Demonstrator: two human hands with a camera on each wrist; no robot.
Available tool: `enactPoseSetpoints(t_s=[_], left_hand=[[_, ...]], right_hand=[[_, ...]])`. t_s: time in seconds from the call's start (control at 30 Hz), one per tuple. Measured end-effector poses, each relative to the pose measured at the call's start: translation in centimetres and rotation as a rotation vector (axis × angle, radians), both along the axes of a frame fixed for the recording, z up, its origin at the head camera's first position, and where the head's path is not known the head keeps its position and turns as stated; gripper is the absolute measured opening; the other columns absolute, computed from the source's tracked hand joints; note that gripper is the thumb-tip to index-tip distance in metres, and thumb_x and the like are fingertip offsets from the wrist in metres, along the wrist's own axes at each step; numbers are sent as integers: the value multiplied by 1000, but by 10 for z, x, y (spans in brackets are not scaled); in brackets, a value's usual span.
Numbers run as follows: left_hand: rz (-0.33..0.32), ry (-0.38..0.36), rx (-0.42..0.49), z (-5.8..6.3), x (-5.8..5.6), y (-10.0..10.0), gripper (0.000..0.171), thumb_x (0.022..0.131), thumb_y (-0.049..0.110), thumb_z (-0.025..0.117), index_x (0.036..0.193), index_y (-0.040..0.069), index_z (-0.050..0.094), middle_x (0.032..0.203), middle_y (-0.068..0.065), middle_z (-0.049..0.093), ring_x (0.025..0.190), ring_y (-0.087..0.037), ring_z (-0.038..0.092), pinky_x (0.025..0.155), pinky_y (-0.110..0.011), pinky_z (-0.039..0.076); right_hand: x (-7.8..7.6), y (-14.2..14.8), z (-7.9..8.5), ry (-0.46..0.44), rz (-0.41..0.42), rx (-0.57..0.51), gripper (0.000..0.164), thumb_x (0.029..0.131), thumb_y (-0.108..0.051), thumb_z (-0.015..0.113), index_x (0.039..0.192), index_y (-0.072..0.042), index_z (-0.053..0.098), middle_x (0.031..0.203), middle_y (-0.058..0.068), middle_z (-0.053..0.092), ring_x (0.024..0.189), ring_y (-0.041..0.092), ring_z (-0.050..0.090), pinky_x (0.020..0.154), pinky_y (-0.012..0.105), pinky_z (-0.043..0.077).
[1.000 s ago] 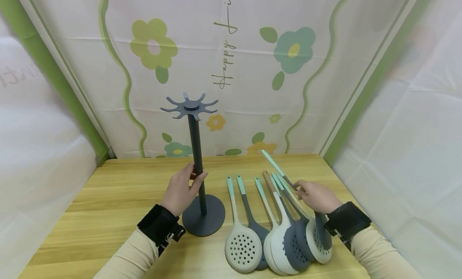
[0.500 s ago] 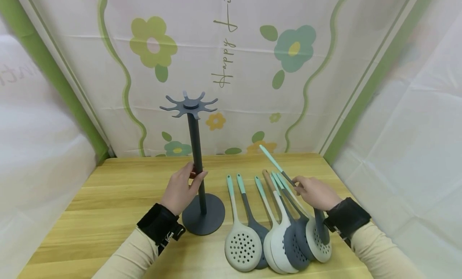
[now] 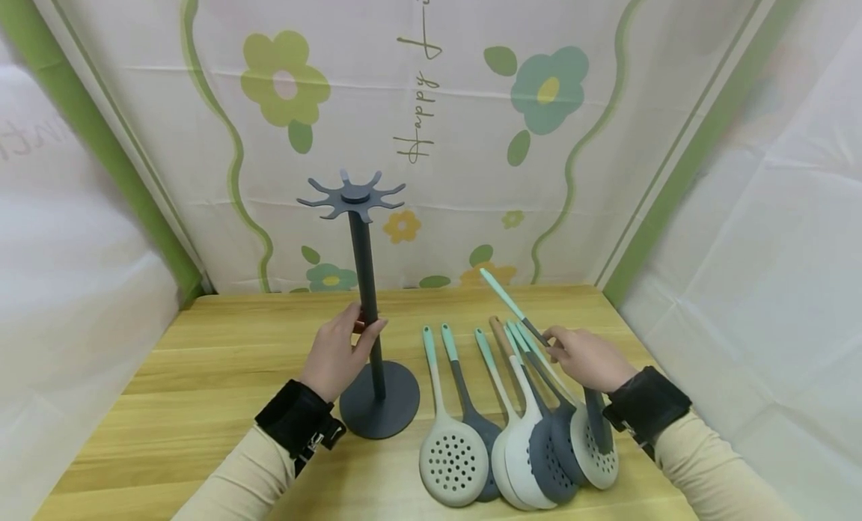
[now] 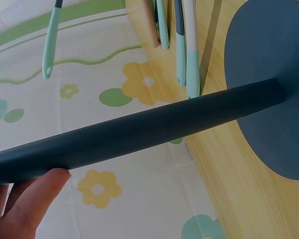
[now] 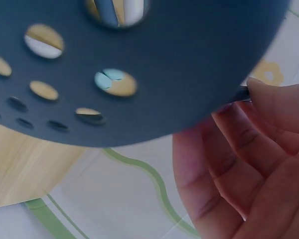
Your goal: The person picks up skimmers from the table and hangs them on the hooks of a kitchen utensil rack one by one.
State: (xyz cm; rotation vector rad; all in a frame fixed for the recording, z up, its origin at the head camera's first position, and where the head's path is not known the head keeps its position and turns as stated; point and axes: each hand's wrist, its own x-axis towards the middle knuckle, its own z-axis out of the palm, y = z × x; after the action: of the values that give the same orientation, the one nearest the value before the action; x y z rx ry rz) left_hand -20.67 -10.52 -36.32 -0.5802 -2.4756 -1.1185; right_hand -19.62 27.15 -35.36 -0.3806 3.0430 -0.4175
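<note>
My left hand [image 3: 333, 360] holds the pole of a dark upright utensil stand [image 3: 364, 274], thumb and fingers around it at mid-height. In the left wrist view the thumb and fingers press the underside of the pole [image 4: 129, 132]. At the right, my right hand [image 3: 592, 358] pinches the dark shaft of a skimmer with a mint handle [image 3: 500, 290], raised above the other utensils. Its perforated dark head [image 5: 189, 59] fills much of the right wrist view; in the head view, hand and wrist partly cover it. The stand's hook ring [image 3: 355, 195] bears nothing.
Several utensils lie close together and overlapping on the wooden table [image 3: 168, 416], right of the stand's round base [image 3: 400, 412]. Nearest the stand is a light grey skimmer [image 3: 441, 498]; one handle [image 3: 496, 330] is tan. Printed curtains [image 3: 444, 169] enclose the table.
My right hand has risen a little and drifted slightly left with the skimmer, its handle tip now higher. The left hand keeps its hold on the stand.
</note>
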Motion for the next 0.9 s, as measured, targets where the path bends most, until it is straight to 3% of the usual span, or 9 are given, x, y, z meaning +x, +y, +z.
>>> enactPoseSetpoints(t_s=[0.9], left_hand=[[-9, -3, 11, -2, -1, -1, 21, 101, 23, 58, 110, 4, 60, 97, -11, 66, 92, -29, 69, 70, -35, 62]], right_hand=[[5, -10, 13, 28, -2, -29, 25, 99, -12, 58, 120, 0, 62, 95, 11, 73, 77, 18, 67, 59, 30, 48]])
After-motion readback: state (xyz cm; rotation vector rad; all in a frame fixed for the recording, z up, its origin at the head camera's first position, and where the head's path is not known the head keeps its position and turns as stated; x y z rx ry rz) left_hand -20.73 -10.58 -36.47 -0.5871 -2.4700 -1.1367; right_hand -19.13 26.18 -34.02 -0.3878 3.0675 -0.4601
